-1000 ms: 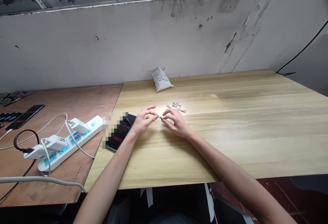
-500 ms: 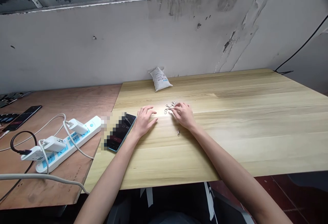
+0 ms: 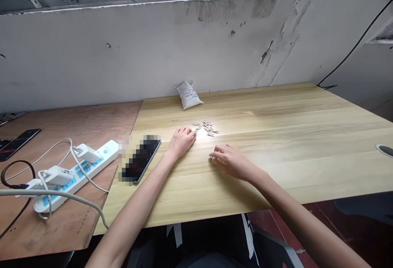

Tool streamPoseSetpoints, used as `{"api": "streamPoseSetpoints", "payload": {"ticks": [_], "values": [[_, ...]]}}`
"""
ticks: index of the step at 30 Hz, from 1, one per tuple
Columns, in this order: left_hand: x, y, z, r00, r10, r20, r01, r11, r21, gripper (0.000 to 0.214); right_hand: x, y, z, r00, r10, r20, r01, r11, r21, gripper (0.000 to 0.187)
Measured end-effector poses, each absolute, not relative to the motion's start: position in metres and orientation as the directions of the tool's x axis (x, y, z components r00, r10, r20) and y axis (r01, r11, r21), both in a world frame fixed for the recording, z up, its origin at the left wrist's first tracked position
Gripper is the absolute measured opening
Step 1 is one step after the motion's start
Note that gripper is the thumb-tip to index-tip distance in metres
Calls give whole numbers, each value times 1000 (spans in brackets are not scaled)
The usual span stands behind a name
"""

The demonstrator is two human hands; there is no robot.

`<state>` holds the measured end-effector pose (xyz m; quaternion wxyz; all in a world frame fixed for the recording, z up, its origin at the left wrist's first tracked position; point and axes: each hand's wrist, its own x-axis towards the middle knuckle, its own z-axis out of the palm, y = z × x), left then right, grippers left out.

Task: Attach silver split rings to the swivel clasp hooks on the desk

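Observation:
Small silvery swivel clasps [image 3: 209, 128] lie in a loose cluster on the pale wooden table. My left hand [image 3: 183, 140] rests palm down at the cluster's left edge, fingers bent and close together beside the nearest clasps. Its thumb is hidden, and whatever its fingertips hold does not show. Nearer to me, my right hand [image 3: 229, 161] is closed at the fingertips around a single swivel clasp [image 3: 211, 157], low over the tabletop. Most of that clasp is covered by the fingers.
A white printed packet [image 3: 189, 95] leans near the wall. To my left lies a phone [image 3: 141, 159], partly pixelated. A white power strip [image 3: 76, 174] with chargers and cables sits on the brown board [image 3: 116, 114], along with another dark phone [image 3: 21, 143].
My right hand has left the cluster and come back toward me, onto the lone clasp. My left hand has moved right and forward to the cluster, its fingers drawn together. The view has shifted slightly.

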<state>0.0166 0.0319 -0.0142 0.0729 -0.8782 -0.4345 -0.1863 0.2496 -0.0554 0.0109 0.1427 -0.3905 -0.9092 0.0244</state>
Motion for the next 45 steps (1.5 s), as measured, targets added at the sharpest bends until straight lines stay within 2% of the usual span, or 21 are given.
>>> {"api": "streamPoseSetpoints", "payload": {"ticks": [3,7,14,20,23,27,31,36,40,42,45], "values": [[18,35,-12,578,716,391,767,-641,39,12,253,-74,0,-659,690,301,707,704,-66,25],[10,32,-9,603,695,393,740,-671,51,13,254,-79,-9,-618,705,349,747,664,-20,25],[-22,14,-7,577,741,342,717,-661,221,11,237,-67,-7,-648,686,330,742,666,71,23],[-41,-3,-5,551,774,312,711,-631,310,14,215,-43,-8,-663,676,320,724,688,49,24],[-42,-5,-5,544,783,302,720,-620,311,22,211,-37,-5,-600,733,320,781,624,37,22],[-39,2,-5,574,772,275,712,-636,298,15,210,-38,3,-548,798,251,832,551,62,27],[-35,8,-3,548,790,277,645,-609,462,11,207,-39,6,-560,801,211,826,561,61,28],[-36,3,-3,486,829,275,564,-538,627,12,201,-32,0,-531,821,209,841,541,12,28],[-40,-3,-12,318,921,225,442,-354,824,16,198,-26,-6,-494,832,251,853,519,-43,22],[-40,-4,-17,288,935,206,407,-314,858,18,194,-21,-8,-448,852,272,852,499,-157,18],[-37,-3,-21,274,935,226,422,-328,846,21,186,-9,-8,-382,889,252,783,457,-422,12]]}}
